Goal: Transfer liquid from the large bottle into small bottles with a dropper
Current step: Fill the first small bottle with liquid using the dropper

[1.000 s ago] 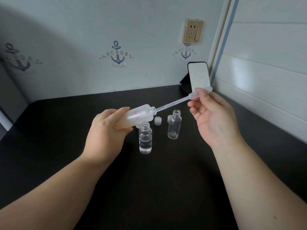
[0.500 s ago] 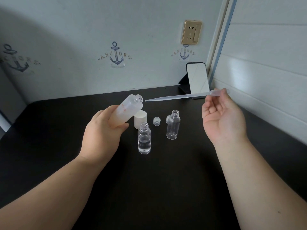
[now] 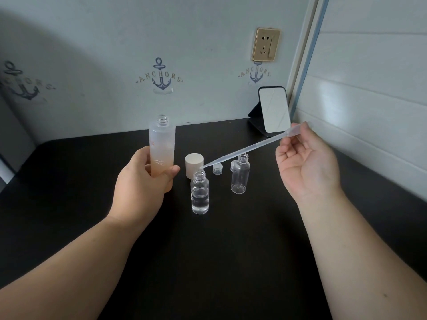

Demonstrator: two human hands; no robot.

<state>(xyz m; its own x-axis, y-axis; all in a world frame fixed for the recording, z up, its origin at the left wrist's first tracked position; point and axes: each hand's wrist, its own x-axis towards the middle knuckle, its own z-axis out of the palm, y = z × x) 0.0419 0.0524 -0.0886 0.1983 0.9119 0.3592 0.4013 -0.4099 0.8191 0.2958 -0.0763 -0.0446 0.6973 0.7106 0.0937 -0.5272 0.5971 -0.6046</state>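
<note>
The left hand [image 3: 143,179] hides the lower part of the big bottle [image 3: 161,144], so its base cannot be seen, nor whether it rests on the table [image 3: 231,262]. How much liquid it holds is hard to judge through the frosted wall. The dropper [image 3: 245,150] is clear plastic; any liquid inside it cannot be made out, and its bulb end is partly covered by the right hand's fingertips [image 3: 306,128]. A second small cap behind the far small bottle [image 3: 240,174] shows only as a sliver.

The left hand grips the big bottle upright, fingers wrapped behind it and thumb across the front, its open neck at the top. The right hand [image 3: 305,162] is raised, palm turned toward the camera, pinching the dropper's bulb between thumb and fingertips. The dropper slants down to the left, its tip just above the mouth of the near small bottle [image 3: 200,192]; whether it touches the rim cannot be told.

The near small bottle stands on the table, partly filled with clear liquid. The far one stands to its right, seemingly empty. A beige cap [image 3: 194,163] and a small clear cap [image 3: 217,168] sit behind them. A mirror [image 3: 274,109] leans at the back by the wall.
</note>
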